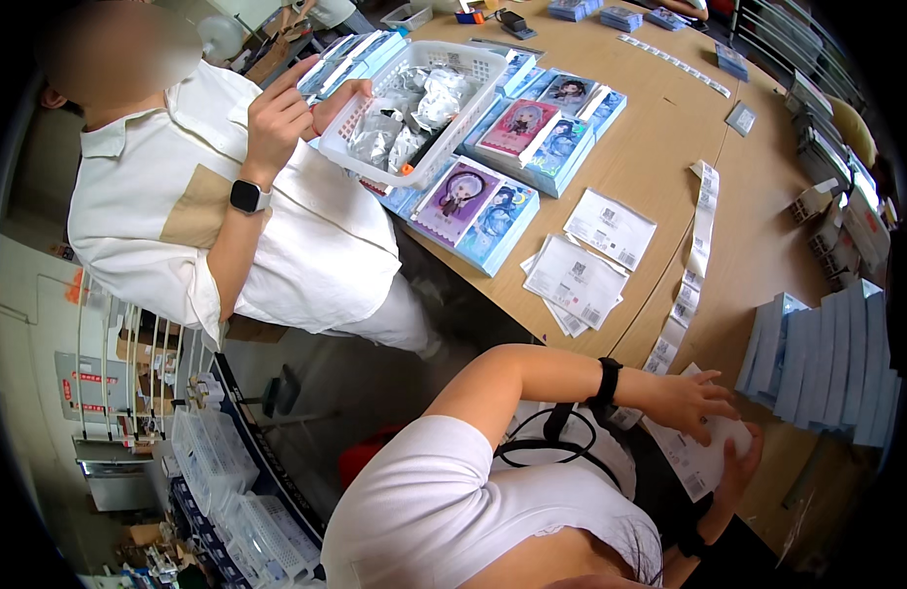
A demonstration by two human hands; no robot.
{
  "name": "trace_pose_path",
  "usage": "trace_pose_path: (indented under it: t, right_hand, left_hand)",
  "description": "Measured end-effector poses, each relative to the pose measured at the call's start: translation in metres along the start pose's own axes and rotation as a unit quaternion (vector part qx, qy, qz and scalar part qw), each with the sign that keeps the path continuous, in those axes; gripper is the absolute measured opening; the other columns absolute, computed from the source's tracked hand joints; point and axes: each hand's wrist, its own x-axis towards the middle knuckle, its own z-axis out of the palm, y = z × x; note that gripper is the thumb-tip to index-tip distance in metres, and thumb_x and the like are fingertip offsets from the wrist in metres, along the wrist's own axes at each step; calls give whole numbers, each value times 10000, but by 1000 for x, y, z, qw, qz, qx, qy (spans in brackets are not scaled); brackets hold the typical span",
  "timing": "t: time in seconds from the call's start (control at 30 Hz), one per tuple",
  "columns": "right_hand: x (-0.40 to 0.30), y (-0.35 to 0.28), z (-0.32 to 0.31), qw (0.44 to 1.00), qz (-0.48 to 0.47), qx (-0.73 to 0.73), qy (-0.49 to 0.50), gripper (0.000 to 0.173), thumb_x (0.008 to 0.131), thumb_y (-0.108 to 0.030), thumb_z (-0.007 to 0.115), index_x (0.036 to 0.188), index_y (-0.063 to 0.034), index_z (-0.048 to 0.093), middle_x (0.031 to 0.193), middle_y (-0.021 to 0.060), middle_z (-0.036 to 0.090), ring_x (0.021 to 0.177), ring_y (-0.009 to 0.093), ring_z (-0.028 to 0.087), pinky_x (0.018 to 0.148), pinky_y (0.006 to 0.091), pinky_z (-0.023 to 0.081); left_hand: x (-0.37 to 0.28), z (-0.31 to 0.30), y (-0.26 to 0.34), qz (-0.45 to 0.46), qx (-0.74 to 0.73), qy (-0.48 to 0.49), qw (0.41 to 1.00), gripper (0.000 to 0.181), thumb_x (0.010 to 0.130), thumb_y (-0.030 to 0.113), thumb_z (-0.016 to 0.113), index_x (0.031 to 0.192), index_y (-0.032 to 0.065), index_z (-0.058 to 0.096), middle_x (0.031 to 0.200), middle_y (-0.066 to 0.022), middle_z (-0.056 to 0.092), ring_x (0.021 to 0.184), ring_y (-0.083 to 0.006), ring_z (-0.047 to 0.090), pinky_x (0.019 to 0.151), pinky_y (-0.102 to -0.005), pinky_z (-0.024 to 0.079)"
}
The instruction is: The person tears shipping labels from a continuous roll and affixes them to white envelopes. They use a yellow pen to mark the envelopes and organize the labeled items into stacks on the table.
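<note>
My left hand [685, 405], with a black band at the wrist, lies over a white printed sheet [685, 464] at the table's near edge. Its fingers are spread and touch the sheet; whether they pinch anything is hidden. At the sheet's right side my right hand [740, 460] grips it, thumb on top, and the paper looks curled up there. A long strip of printed labels [693, 283] runs across the table and passes beneath my left forearm. Beyond my left arm lie several loose white sheets [575, 280] bearing codes, partly overlapping.
A person in a white shirt [276, 243] at the left holds a plastic basket [424, 173] of silvery packets. Illustrated blue boxes [497, 228] line that side of the wooden table [667, 140]. Blue-white box stacks [821, 353] stand right of my hands. Clear baskets [210, 449] sit lower left.
</note>
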Motion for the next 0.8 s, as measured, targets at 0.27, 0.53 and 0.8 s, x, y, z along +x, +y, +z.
trace_pose_path:
  t: [0.27,0.53,0.8]
  right_hand:
    - [3,-5,6,1000,7,-27,-5,412,849,-220,645,1166,-40,454,1076,69,481,985,167,485,842,292,416]
    - [1,-3,10,1000,12,-23,-4,428,846,-215,638,1187,-36,451,1110,81,482,1017,183,476,868,304,402]
    - [3,3,3,993,-51,-95,48,357,882,-181,594,1175,-26,459,1094,76,484,1005,172,482,865,298,405]
  left_hand:
    - [-5,-5,1,-9,21,-26,999,172,761,169,619,902,263,646,1353,-113,389,1287,-387,319,1053,-614,186]
    - [-11,-4,4,11,29,4,999,315,775,167,597,1031,344,641,1352,-110,381,1297,-389,295,1040,-650,165]
    - [-15,18,7,81,196,41,976,367,778,241,583,1144,237,609,1348,45,445,1292,-200,350,1031,-636,189]
